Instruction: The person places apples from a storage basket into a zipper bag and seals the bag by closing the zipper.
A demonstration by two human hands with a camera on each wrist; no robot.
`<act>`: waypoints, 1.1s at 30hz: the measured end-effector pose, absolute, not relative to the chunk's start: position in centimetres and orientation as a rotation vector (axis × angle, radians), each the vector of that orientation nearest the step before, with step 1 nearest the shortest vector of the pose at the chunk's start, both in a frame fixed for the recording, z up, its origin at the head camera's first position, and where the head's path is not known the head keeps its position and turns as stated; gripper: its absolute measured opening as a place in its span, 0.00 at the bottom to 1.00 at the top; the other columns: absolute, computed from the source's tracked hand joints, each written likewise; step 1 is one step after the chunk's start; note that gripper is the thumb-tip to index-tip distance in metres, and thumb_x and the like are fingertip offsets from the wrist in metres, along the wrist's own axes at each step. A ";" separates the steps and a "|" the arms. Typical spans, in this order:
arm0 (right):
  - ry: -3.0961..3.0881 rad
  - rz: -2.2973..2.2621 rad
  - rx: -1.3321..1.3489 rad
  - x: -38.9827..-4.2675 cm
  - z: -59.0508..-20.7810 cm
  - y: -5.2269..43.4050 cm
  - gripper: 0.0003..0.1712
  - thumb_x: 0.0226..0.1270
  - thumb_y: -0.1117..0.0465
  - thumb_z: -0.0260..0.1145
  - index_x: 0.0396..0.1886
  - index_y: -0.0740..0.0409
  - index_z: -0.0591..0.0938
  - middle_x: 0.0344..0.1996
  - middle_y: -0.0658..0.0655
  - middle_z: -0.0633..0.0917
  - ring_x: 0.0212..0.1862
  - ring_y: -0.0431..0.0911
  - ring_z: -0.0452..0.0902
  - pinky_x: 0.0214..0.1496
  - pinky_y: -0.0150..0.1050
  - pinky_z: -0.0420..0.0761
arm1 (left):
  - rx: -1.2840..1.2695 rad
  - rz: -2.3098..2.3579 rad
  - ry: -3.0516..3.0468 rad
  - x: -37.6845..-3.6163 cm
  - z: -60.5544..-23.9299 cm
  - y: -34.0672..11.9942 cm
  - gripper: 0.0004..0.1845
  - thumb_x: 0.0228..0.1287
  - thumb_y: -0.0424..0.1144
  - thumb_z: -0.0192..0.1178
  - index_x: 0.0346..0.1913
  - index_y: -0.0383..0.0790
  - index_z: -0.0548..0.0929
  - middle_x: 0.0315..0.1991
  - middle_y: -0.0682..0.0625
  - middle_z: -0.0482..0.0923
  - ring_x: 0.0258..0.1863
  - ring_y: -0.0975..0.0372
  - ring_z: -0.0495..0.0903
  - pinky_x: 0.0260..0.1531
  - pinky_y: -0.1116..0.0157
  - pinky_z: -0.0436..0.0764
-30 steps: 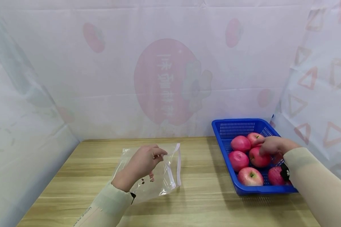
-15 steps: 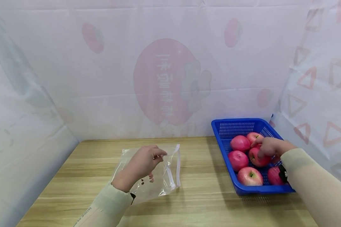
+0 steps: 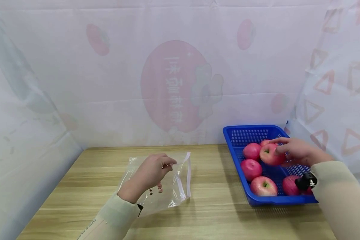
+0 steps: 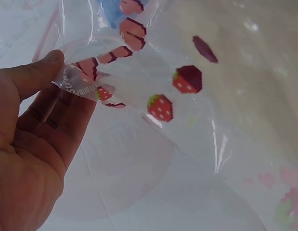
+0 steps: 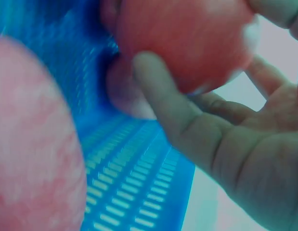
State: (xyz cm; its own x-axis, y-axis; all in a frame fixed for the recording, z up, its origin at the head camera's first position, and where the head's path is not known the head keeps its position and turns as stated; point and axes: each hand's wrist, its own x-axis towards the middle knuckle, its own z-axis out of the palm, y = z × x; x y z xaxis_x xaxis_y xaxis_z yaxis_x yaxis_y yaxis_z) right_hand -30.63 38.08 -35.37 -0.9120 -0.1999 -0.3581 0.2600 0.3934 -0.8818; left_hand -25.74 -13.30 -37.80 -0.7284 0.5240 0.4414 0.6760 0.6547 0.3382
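My left hand (image 3: 152, 170) pinches the edge of a clear zip bag (image 3: 168, 196) near its opening, thumb against fingers. Small strawberry prints (image 4: 161, 107) mark the bag's film in the left wrist view. Over the blue basket, my right hand (image 3: 300, 151) grips a red apple (image 3: 271, 154), with the thumb and fingers curled round its sides in the right wrist view. Below and around that apple, other apples lie in the basket, among them a paler one (image 3: 264, 186) at the front and a pinkish one (image 3: 251, 170) along the left wall.
The blue plastic basket (image 3: 239, 166) with slotted walls stands at the right of the wooden table (image 3: 213, 213). White printed cloth (image 3: 120, 83) hangs behind the table and at both sides. Another apple (image 3: 291, 185) sits at the basket's front right, partly behind the wrist camera (image 3: 306, 181).
My right hand has lifted the middle apple up from among the others, and the slotted basket floor now shows beneath it. My left hand and the bag have stayed in place.
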 end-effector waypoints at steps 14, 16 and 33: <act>1.557 -2.165 -0.411 -26.7 -32.0 31.8 0.25 0.75 0.74 0.46 0.63 0.50 0.75 0.56 0.59 0.80 0.51 0.61 0.81 0.56 0.60 0.76 | -0.973 -0.725 -2.594 -25.5 -37.3 -12.9 0.11 0.60 0.28 0.70 0.44 0.44 0.89 0.30 0.63 0.78 0.29 0.71 0.78 0.32 0.69 0.80; 1.523 -2.193 -0.462 -25.8 -31.6 29.8 0.26 0.74 0.75 0.46 0.64 0.51 0.74 0.55 0.59 0.81 0.49 0.60 0.83 0.55 0.59 0.77 | -0.975 -0.718 -2.591 -25.4 -37.2 -12.8 0.11 0.60 0.29 0.70 0.44 0.44 0.89 0.30 0.63 0.78 0.29 0.71 0.78 0.33 0.69 0.80; 1.711 -2.134 -0.168 -21.1 -35.0 16.1 0.37 0.66 0.70 0.62 0.74 0.62 0.61 0.56 0.67 0.74 0.46 0.55 0.81 0.50 0.58 0.81 | -0.999 -0.793 -2.569 -25.0 -36.6 -12.6 0.12 0.60 0.28 0.70 0.45 0.44 0.89 0.31 0.61 0.80 0.30 0.71 0.78 0.32 0.68 0.80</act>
